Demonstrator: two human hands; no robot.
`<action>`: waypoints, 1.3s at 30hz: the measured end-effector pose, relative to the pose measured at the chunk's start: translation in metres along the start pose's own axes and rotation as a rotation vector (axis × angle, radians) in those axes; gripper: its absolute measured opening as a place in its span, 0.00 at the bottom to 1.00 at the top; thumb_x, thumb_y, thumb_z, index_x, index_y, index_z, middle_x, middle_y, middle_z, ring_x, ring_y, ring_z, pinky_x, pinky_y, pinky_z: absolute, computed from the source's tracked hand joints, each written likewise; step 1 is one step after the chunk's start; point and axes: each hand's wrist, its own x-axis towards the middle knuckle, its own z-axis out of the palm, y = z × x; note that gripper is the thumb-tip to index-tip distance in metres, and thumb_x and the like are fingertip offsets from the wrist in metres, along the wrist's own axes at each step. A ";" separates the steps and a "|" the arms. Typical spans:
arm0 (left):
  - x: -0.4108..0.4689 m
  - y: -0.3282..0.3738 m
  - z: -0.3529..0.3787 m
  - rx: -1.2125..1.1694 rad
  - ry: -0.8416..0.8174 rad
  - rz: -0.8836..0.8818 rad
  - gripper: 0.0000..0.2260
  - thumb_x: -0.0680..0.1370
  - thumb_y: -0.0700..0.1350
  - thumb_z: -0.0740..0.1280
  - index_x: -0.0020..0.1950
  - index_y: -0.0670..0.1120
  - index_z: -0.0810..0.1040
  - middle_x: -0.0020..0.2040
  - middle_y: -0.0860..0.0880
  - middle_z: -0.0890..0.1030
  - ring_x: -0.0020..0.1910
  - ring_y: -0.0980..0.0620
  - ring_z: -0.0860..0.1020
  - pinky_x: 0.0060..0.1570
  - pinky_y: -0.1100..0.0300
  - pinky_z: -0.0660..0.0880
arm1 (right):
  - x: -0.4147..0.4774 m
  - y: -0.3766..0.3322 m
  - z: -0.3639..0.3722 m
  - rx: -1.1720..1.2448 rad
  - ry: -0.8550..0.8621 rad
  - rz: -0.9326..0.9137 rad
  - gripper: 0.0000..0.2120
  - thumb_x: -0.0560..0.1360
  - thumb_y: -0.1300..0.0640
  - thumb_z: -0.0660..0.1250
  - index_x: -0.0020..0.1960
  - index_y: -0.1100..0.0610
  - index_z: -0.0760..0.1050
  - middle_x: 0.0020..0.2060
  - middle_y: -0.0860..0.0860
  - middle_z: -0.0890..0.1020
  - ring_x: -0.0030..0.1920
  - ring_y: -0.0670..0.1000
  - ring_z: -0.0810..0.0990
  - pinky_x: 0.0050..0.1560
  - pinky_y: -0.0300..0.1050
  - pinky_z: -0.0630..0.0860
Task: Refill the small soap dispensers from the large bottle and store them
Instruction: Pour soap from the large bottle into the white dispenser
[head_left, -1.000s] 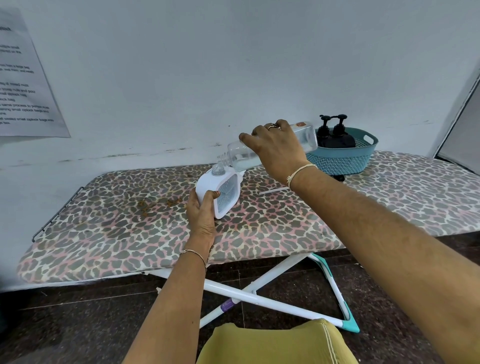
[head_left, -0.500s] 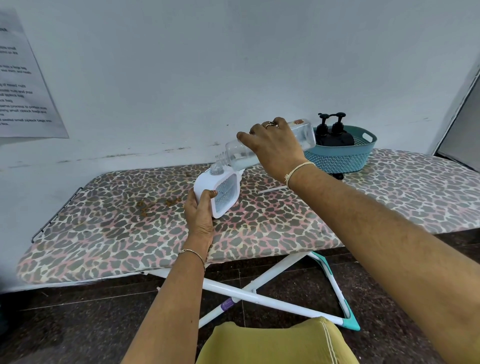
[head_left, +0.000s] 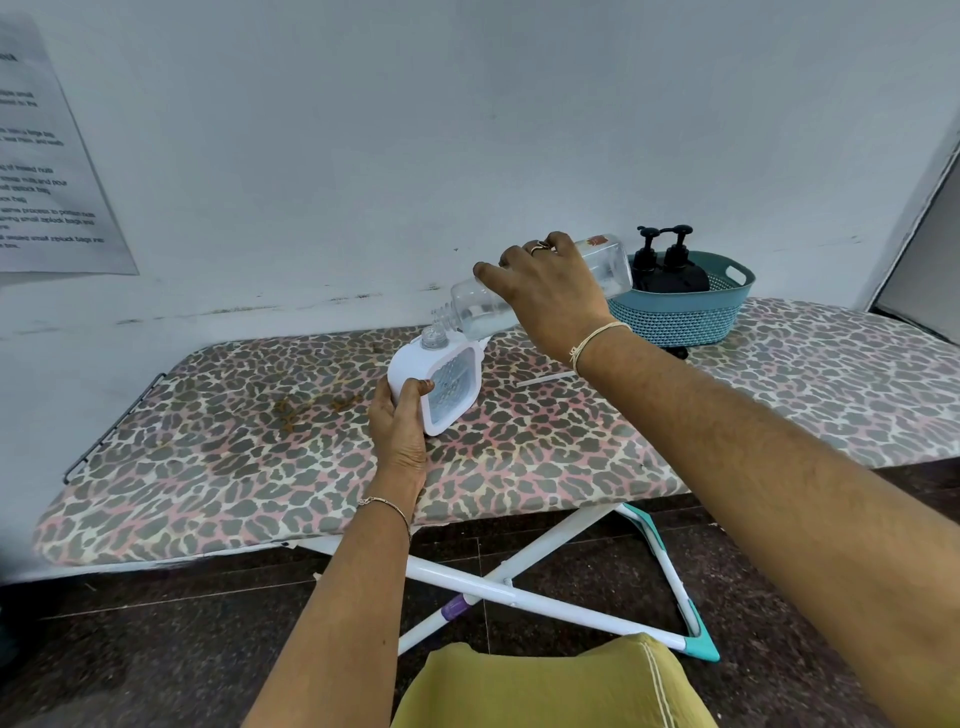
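My left hand grips a small white square dispenser with a clear front, tilted on the ironing board. Its cap is off and the clear neck points up. My right hand holds the large clear bottle nearly level, with its open threaded mouth just above and right of the dispenser's neck. Clear liquid lies in the bottle's lower side. Two black pump dispensers stand in a teal basket at the back right.
A thin white tube lies on the board behind the dispenser. Brown stains mark the leopard-print cover at the left. A printed sheet hangs on the wall. The board's white legs cross below, over a dark floor.
The bottle's mouth has lifted slightly off the dispenser's neck, and the bottle sits a little more level. My left hand keeps holding the dispenser in the same spot.
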 end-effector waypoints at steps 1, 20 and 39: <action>0.000 0.000 0.000 -0.001 0.000 0.000 0.14 0.64 0.46 0.68 0.50 0.53 0.79 0.46 0.53 0.81 0.44 0.57 0.78 0.35 0.68 0.75 | 0.000 0.000 0.000 -0.002 -0.002 -0.001 0.29 0.71 0.66 0.66 0.69 0.51 0.63 0.55 0.54 0.78 0.52 0.57 0.78 0.64 0.54 0.64; 0.004 -0.004 -0.002 0.006 -0.003 -0.010 0.24 0.56 0.54 0.70 0.52 0.51 0.79 0.47 0.51 0.81 0.44 0.54 0.79 0.39 0.61 0.76 | 0.001 0.000 -0.002 -0.015 -0.009 -0.009 0.29 0.70 0.66 0.67 0.68 0.51 0.64 0.56 0.54 0.78 0.52 0.58 0.78 0.64 0.54 0.64; 0.004 -0.003 -0.002 0.015 -0.010 -0.010 0.22 0.56 0.55 0.70 0.49 0.54 0.80 0.47 0.53 0.82 0.46 0.54 0.79 0.42 0.60 0.76 | 0.000 0.000 -0.002 -0.017 -0.003 -0.010 0.29 0.70 0.66 0.67 0.68 0.51 0.64 0.55 0.54 0.78 0.52 0.58 0.78 0.63 0.54 0.64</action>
